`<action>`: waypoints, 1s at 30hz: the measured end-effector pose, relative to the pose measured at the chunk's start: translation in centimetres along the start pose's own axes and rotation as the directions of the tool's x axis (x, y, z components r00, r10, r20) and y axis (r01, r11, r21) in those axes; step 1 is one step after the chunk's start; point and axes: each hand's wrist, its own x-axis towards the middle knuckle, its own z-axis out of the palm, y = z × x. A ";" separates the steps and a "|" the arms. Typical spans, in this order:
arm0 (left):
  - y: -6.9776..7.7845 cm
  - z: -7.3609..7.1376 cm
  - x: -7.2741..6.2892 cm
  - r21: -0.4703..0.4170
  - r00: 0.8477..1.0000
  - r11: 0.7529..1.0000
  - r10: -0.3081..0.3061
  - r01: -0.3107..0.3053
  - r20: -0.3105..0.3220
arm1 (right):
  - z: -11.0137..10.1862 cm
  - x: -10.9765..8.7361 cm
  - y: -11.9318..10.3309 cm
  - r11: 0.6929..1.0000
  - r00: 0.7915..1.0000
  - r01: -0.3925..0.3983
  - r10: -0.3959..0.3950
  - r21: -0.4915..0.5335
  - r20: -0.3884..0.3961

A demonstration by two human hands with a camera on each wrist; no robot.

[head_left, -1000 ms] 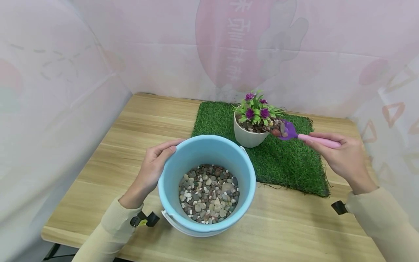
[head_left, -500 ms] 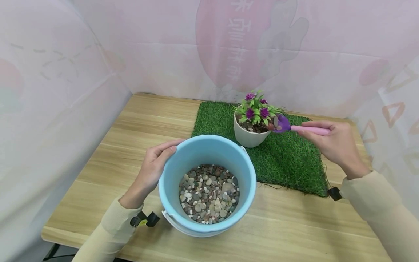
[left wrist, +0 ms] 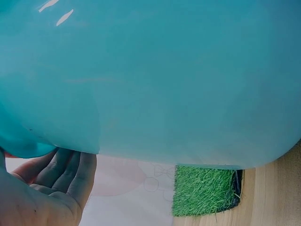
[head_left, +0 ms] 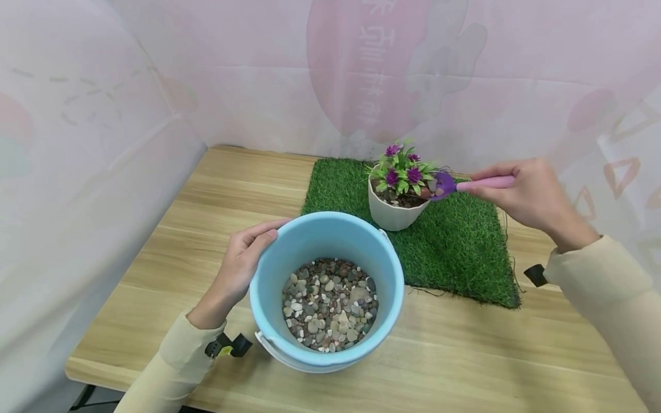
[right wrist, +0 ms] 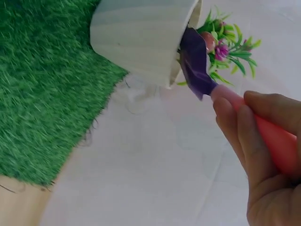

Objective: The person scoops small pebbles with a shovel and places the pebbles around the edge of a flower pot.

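My left hand [head_left: 238,265] grips the rim of a light blue bucket [head_left: 330,236], thumb on top and fingers on the outer side. Pebbles [head_left: 329,307] cover the bucket's bottom. In my right hand [head_left: 537,199] is a small garden trowel [head_left: 485,183] with a pink handle and a purple blade. The blade, bearing a few stones, reaches over the right edge of a white flowerpot [head_left: 395,218]. Inside the pot stand a plant with purple flowers [head_left: 408,172] and more pebbles. From the right wrist, the trowel blade [right wrist: 195,66] shows tilted at the pot's mouth.
The flowerpot stands on a green artificial grass mat [head_left: 459,258] at the back of a wooden table [head_left: 170,241]. Printed cloth walls [head_left: 258,103] close in the back and sides. A white bail handle [head_left: 289,358] hangs on the bucket's near side.
My right hand has carried the trowel left and away from me, its blade rising from beside the pot to over the rim. The left hand and bucket have stayed in place.
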 end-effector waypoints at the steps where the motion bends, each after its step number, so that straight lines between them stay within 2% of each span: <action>1: 0.0 0.0 0.0 0.000 1.000 1.000 0.001 -0.001 -0.001 | -0.2 0.2 -0.2 1.000 1.000 0.009 -0.009 -0.015 0.010; 11: 0.0 -0.1 -0.1 0.005 1.000 1.000 0.003 -0.003 -0.003 | -1.8 1.9 -2.3 0.984 0.992 0.090 -0.075 -0.155 0.100; 25: -0.1 -0.1 0.1 0.010 1.000 1.000 -0.012 0.012 -0.002 | -2.7 3.3 -3.3 0.959 0.979 0.162 -0.126 -0.232 0.163; 30: -0.2 -0.1 0.2 0.006 1.000 1.000 -0.016 0.016 -0.002 | -3.0 3.8 -3.8 0.941 0.967 0.217 -0.171 -0.259 0.187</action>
